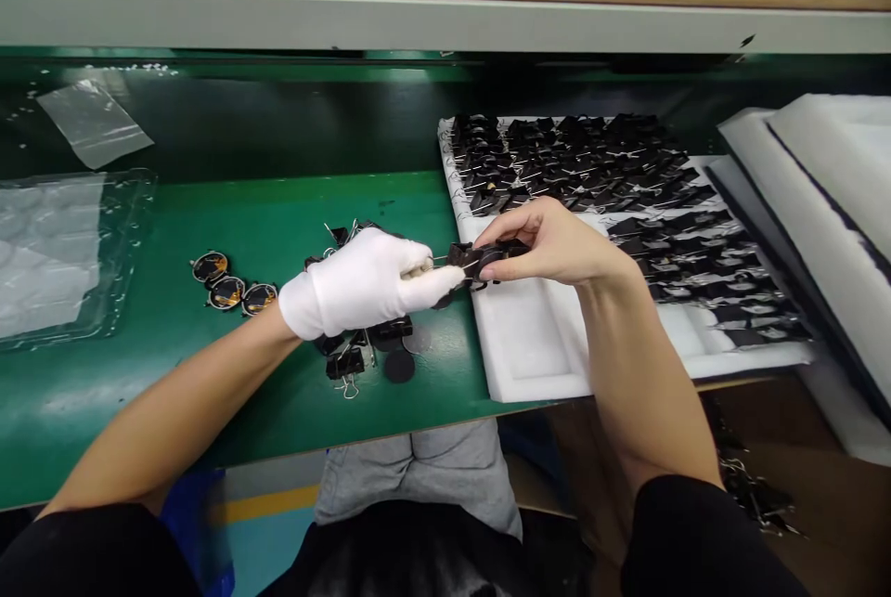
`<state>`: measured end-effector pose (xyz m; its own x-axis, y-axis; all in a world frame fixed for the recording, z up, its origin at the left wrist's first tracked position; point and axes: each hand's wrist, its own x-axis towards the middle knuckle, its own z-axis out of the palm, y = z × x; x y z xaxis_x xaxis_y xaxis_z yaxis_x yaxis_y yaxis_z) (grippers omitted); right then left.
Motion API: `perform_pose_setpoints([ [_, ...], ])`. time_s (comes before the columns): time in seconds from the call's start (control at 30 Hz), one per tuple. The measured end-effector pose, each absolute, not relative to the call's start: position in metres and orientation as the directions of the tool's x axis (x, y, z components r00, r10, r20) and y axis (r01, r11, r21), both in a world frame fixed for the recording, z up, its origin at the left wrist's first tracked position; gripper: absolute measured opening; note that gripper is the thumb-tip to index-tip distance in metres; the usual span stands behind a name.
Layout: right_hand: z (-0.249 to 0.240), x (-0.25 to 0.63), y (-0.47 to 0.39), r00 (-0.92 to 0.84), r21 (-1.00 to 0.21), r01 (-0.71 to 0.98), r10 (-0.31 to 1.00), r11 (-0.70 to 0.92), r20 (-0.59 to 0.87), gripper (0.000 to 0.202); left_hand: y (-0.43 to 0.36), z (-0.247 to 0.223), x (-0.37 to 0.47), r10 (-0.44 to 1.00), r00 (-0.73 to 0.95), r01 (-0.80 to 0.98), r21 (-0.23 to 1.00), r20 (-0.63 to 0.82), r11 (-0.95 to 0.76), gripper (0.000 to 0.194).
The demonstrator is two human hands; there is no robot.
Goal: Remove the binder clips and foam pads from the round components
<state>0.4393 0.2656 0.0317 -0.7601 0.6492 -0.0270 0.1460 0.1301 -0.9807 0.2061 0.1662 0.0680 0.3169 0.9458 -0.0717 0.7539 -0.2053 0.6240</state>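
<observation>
My left hand [362,277], in a white glove, is closed with thumb and fingers on the wire handles of a black binder clip [460,255]. My bare right hand [557,244] pinches a small black part [493,255] with a rounded edge, at the clip's right side. The fingers hide much of that part, and I cannot tell how far the clip sits over it. Under and beside the glove lie several loose binder clips [346,363]. A black disc [399,366] lies flat on the green table [438,411] near them.
At right, a white foam tray [539,388] holds rows of clipped black parts [577,156]. White foam sheets [821,198] lean beyond it. Three round parts [226,292] with orange-gold insides sit at left, near a clear plastic tray [132,235]. Below right, a cardboard box [828,504] contains more clips.
</observation>
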Motion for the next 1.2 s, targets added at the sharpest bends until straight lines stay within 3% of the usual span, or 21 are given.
perform_pose_setpoints([
  [0.37, 0.036, 0.447, 0.266, -0.795, -0.988, 0.084, 0.607, 0.132, 0.014, 0.028, 0.160, 0.071, 0.213, 0.927, 0.372, 0.735, 0.625, -0.047, -0.263, 0.051],
  [0.53, 0.038, 0.448, 0.264, -0.809, -0.989, 0.046, 0.586, 0.144, 0.047, 0.025, 0.152, 0.072, 0.223, 0.943, 0.321, 0.734, 0.651, -0.082, -0.193, 0.051],
  [0.67, 0.041, 0.449, 0.261, -0.792, -0.978, 0.061, 0.606, 0.201, 0.075, 0.026, 0.151, 0.076, 0.222, 0.950, 0.306, 0.774, 0.596, -0.057, -0.213, 0.051],
  [0.77, 0.042, 0.445, 0.257, -0.747, -0.937, 0.007, 0.625, 0.348, 0.227, 0.022, 0.154, 0.082, 0.213, 0.951, 0.302, 0.794, 0.569, -0.067, -0.212, 0.048],
  [0.9, 0.030, 0.432, 0.250, -0.548, -0.679, 0.000, 0.568, 0.734, 0.614, 0.008, 0.159, 0.087, 0.201, 0.960, 0.175, 0.602, 0.795, -0.220, 0.072, 0.064],
  [0.97, 0.022, 0.428, 0.248, -0.542, -0.553, 0.067, 0.495, 0.831, 0.679, 0.005, 0.161, 0.089, 0.200, 0.939, 0.169, 0.502, 0.846, -0.301, 0.181, 0.067],
  [1.07, 0.015, 0.426, 0.246, -0.519, -0.512, 0.180, 0.523, 0.840, 0.676, 0.019, 0.162, 0.095, 0.200, 0.946, 0.178, 0.491, 0.858, -0.272, 0.154, 0.056],
  [1.13, 0.017, 0.427, 0.246, -0.452, -0.576, 0.209, 0.600, 0.791, 0.660, 0.050, 0.161, 0.100, 0.200, 0.965, 0.166, 0.507, 0.857, -0.205, 0.095, 0.048],
  [1.2, 0.023, 0.427, 0.246, -0.427, -0.676, 0.136, 0.659, 0.724, 0.619, 0.092, 0.161, 0.104, 0.199, 0.971, 0.165, 0.527, 0.847, -0.174, 0.062, 0.042],
])
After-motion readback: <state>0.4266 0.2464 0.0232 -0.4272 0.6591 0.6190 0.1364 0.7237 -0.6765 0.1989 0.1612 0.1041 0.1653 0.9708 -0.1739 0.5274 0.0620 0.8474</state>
